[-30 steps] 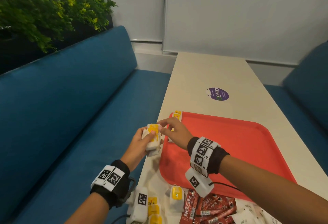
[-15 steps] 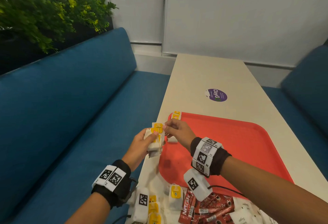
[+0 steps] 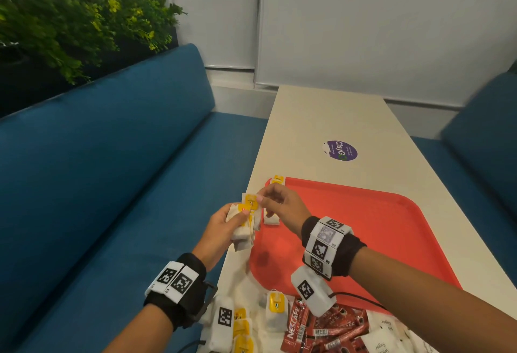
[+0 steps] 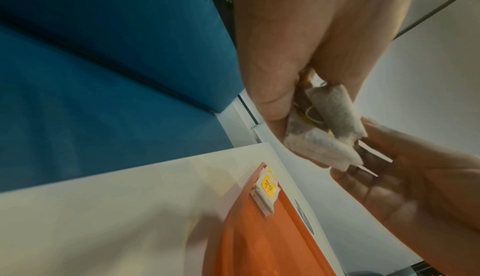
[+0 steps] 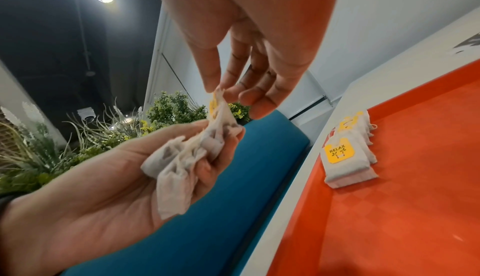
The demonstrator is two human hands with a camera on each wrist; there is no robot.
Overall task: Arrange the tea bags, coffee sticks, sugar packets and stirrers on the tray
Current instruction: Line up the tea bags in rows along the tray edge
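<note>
My left hand [image 3: 223, 226] grips a bunch of white tea bags [image 3: 244, 229] with yellow tags, held just left of the red tray [image 3: 363, 229]. My right hand [image 3: 279, 207] pinches the top edge of one tea bag [image 5: 218, 104] in that bunch between thumb and forefinger. Several tea bags [image 5: 348, 151] lie in a row along the tray's left rim; the farthest one [image 3: 277, 179] sits at the far left corner. Loose tea bags [image 3: 275, 308], red coffee sticks [image 3: 324, 330] and white sugar packets [image 3: 380, 338] lie on the table in front of the tray. No stirrers are visible.
The long white table [image 3: 321, 117] carries a purple sticker [image 3: 340, 150] beyond the tray. Blue benches [image 3: 112, 184] run along both sides. Green plants [image 3: 70, 22] stand behind the left bench.
Both hands have stayed together at the tray's left rim, drifting slightly. The right fingers have lifted one tea bag's top a little out of the bunch.
</note>
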